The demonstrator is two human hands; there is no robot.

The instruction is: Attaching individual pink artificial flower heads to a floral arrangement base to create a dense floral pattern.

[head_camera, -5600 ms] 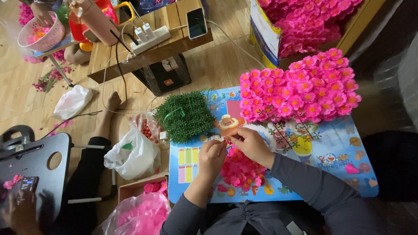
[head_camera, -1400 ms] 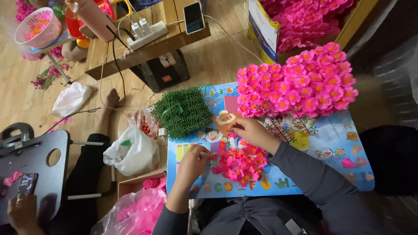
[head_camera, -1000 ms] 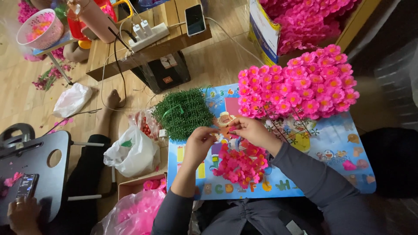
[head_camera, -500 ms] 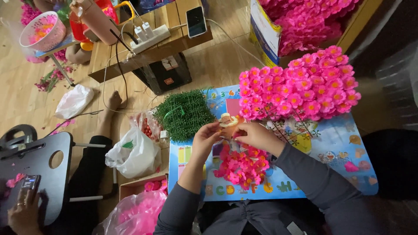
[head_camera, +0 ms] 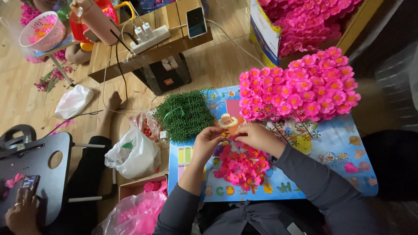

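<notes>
1. My left hand [head_camera: 208,140] and right hand [head_camera: 257,135] meet over the blue printed mat [head_camera: 339,152], fingertips pinched together on one small flower piece [head_camera: 230,134]. It is mostly hidden by the fingers, so I cannot tell its colour or which hand carries the grip.
2. Just below the hands lies a loose pile of pink blossoms [head_camera: 241,165] on the mat. I judge these as parts left to work through.
3. Up and right, touching the mat edge, sits a big dome of finished pink flowers [head_camera: 305,85]. That looks like the done share, and it is the larger one.
4. Some bare wire stems [head_camera: 285,126] stick out under the dome, near my right hand.
5. A green grass pad [head_camera: 185,115] lies just left of the hands, beside a white plastic bag [head_camera: 133,152].
6. A cardboard box of pink flowers [head_camera: 305,21] stands well apart at the top.
7. Another person's hand [head_camera: 19,215] holds a phone at the lower left, apart from my work.
</notes>
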